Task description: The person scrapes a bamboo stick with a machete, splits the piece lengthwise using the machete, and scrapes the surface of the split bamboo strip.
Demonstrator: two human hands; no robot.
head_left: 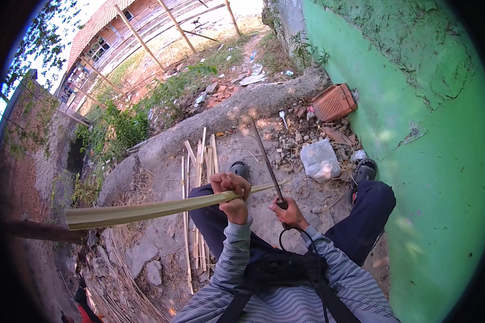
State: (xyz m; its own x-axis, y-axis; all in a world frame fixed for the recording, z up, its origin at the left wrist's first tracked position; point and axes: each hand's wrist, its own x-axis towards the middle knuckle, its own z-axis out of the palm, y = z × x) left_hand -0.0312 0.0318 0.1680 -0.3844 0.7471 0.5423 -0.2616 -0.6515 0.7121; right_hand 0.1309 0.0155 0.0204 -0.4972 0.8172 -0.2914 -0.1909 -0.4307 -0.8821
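My left hand is closed around a long, pale green-yellow bamboo strip. The strip's wide end reaches far to the left, and its thin end passes to the right behind the blade. In my right hand is the dark handle of a long, narrow knife, its blade slanting up and away to the left. Blade and strip cross in the picture; whether they touch I cannot tell. Beyond my left hand, several split bamboo strips lie lengthwise on the ground.
A whitish stone block sits near my right foot, with an orange-brown hollow brick against the green wall. A low, rough concrete ledge runs across ahead. Thin strips and flat stones lie at left.
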